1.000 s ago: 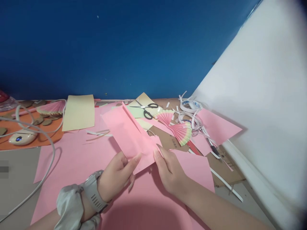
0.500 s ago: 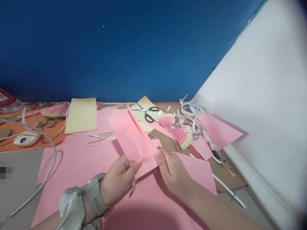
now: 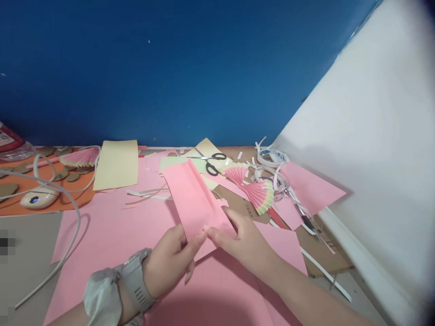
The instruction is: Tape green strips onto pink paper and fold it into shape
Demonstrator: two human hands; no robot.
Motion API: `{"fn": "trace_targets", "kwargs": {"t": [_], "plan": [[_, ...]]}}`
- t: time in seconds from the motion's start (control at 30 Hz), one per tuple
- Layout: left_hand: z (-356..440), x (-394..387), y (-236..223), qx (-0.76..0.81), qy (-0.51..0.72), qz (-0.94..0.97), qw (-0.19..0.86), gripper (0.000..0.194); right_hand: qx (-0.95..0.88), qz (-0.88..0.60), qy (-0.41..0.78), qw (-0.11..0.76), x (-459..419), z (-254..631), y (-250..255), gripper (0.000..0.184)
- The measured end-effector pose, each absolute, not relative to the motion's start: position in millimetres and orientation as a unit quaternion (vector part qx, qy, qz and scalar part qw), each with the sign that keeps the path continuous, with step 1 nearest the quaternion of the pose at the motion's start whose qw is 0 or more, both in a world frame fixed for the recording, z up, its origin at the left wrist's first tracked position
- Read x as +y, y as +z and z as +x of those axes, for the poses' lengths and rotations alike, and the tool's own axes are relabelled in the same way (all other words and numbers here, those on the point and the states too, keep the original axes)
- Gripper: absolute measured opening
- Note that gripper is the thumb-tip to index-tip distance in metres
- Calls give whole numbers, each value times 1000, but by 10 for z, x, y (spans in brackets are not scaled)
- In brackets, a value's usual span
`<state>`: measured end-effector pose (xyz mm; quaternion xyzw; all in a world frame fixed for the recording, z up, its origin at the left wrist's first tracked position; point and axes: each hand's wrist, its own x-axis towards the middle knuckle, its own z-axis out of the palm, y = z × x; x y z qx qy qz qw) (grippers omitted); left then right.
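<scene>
A pink sheet of paper (image 3: 188, 197) with a raised fold along its length is held up between my two hands. My left hand (image 3: 171, 260) pinches its near left edge, thumb on top and the other fingers underneath. My right hand (image 3: 244, 240) grips the near right part, and its thumb tip meets my left thumb on the paper. Larger pink paper (image 3: 118, 226) lies flat below. Beyond the held sheet are black-handled scissors (image 3: 212, 163), lying open, and a pleated pink paper fan shape (image 3: 249, 185) with yellow-green edges.
At the left are a yellow sheet (image 3: 117, 165), a white cable (image 3: 75, 226), a small cream device (image 3: 39, 198) and another pleated fan (image 3: 79, 157). To the right lie curled white strips (image 3: 272, 156), a pen (image 3: 304, 217) and a pink sheet (image 3: 311, 188) near the white wall.
My right thumb has slid left across the paper to my left thumb. The pink sheet's far end has swung to the right and its right side is bent up more. The view has shifted slightly.
</scene>
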<state>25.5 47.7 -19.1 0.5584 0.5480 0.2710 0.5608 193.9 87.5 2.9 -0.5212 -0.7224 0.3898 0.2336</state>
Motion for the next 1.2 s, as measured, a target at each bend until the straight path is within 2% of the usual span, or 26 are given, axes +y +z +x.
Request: {"fn": "trace_targets", "kwargs": {"t": [0.1,0.27,0.37,0.43,0.53,0.67,0.77,0.87,0.97,1.2], "plan": [[256,461,-237,534,270,569,564,51,-714,-524,403,230,921,1967,45,36],[273,465,-232,530,286,555,574,33,-703,-529,416,229,917,1979,16,38],[274,491,-181,535,301,537,578,31,-691,-526,420,261,886,1978,20,39],[266,512,-143,540,311,522,582,32,-661,-481,498,288,883,1979,21,40],[246,534,-102,532,324,516,588,36,-574,-380,665,288,908,1980,-3,54],[232,542,-84,519,324,526,590,37,-563,-322,715,259,929,1992,-54,60],[235,542,-88,540,314,522,580,41,-596,-328,686,257,909,2010,-63,53],[239,535,-98,547,318,517,576,40,-661,-430,555,264,880,2015,-58,38],[242,526,-113,535,332,509,587,32,-721,-503,398,261,865,2001,-61,39],[234,553,-185,544,332,506,581,21,-779,-511,296,212,846,1990,-92,36]]}}
